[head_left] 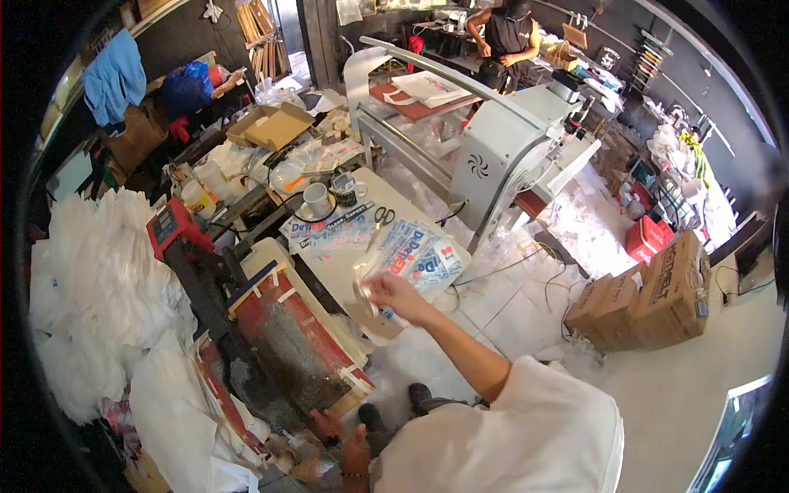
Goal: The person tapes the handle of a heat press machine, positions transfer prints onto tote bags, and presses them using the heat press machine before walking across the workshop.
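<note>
Now our right hand (390, 297) grips a tape roll (360, 294) near printed sheets (415, 253) on the surface (404, 203). Our left hand (355, 454) is low; its grip we cannot tell.

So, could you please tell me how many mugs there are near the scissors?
2: a white mug, and a dark-patterned mug just right of it in the picture. Others may be hidden among the surrounding things.

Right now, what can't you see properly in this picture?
All in the head view:
- Red control box: its display is too small to read.
- Screen-like panel, lower right: cut off by the dark lens edge.
- Left hand: blurred, grip unclear.
- Pale item: partly hidden by the right hand.
</note>
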